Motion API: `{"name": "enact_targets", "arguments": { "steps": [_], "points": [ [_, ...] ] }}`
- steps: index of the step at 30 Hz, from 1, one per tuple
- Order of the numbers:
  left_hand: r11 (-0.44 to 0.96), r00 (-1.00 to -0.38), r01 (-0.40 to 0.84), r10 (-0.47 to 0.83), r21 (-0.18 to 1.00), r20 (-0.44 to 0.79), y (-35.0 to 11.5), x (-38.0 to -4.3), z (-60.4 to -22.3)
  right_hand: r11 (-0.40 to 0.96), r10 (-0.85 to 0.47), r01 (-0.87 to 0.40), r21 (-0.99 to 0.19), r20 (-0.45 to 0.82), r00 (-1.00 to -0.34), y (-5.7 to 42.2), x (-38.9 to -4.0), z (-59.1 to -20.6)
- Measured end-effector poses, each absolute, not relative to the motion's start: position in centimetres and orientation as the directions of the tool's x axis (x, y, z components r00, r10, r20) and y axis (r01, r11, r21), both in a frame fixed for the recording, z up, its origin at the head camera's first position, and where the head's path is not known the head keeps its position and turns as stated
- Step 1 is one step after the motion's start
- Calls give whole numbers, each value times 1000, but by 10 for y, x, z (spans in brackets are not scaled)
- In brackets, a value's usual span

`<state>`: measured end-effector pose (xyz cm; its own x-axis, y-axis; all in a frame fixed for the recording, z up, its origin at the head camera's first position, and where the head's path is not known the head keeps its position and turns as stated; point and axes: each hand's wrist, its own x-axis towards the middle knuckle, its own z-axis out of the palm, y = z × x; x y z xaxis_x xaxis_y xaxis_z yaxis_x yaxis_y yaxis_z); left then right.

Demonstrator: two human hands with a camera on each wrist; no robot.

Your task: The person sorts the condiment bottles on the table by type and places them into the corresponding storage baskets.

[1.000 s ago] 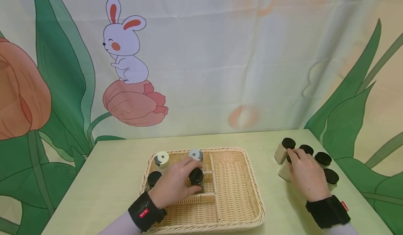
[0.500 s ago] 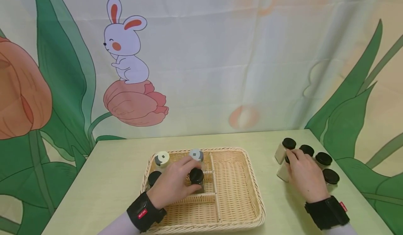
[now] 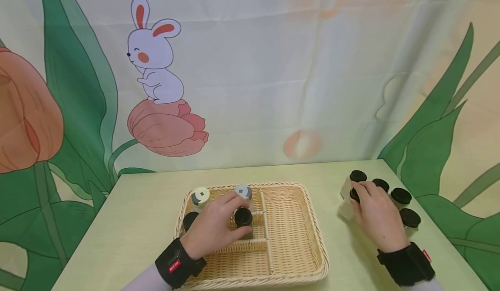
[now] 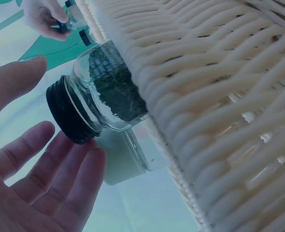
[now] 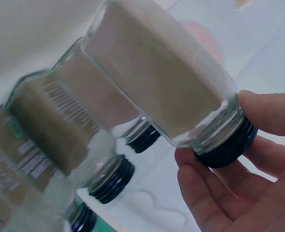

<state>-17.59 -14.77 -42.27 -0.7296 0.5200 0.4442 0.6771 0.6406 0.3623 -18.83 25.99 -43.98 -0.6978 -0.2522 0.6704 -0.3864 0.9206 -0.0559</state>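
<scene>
My left hand (image 3: 212,228) is over the wicker basket (image 3: 312,247), thumb and fingers spread around the black lid of a glass spice jar (image 3: 243,218). In the left wrist view this jar (image 4: 115,87) holds dark green flakes; a gap shows between thumb and lid, and fingertips lie right at the lid's other side. On the right, my right hand (image 3: 379,217) pinches a spice jar (image 3: 346,208) by its black lid. The right wrist view shows that jar (image 5: 166,72) full of pale beige powder, thumb at its neck, fingers curled by the lid.
Beside the right hand stand other black-lidded jars (image 3: 410,218). The basket's left compartments hold a jar with a pale yellow lid (image 3: 201,196), one with a grey-white lid (image 3: 243,191) and a black-lidded one (image 3: 190,220). A printed curtain (image 3: 250,87) hangs behind the table (image 3: 148,221).
The jar in my right hand has shifted slightly left, away from the other jars. My left hand has barely moved at the jar in the basket.
</scene>
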Motion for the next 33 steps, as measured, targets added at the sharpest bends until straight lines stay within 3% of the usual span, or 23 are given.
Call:
{"name": "enact_targets", "arguments": {
  "steps": [14,33],
  "points": [
    [610,-650,739,534,285,541,-142,-171,-421,843,-245,-497,-204,677,-694,230,-172,-396],
    [531,-610,782,539,327,582,-119,-159,-408,701,-349,-653,-286,661,-665,158,-160,-373]
  ]
}}
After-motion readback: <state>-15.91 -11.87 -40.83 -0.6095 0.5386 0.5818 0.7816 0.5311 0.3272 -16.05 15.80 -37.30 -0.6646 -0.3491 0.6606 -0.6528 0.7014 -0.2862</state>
